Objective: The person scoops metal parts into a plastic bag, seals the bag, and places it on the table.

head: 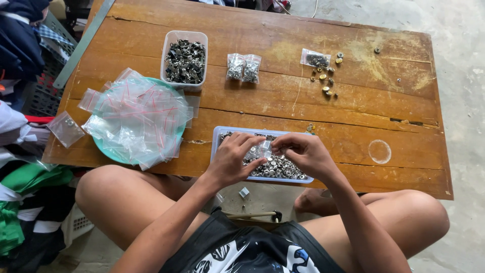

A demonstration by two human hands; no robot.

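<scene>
Person sitting at a low wooden table [353,146], both hands working over a tray of small metal parts [275,167].

At the near edge, the left hand [230,162] and right hand [303,151] are pinching a small clear bag [263,148] above the tray; a heap of empty bags [136,119] is lying toward the left edge.

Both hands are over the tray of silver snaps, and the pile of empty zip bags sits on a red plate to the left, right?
Not quite: the head view shows the plate is teal-green, not red. Both the left hand and right hand are over the tray of silver snaps, zip bags piled left.
</scene>
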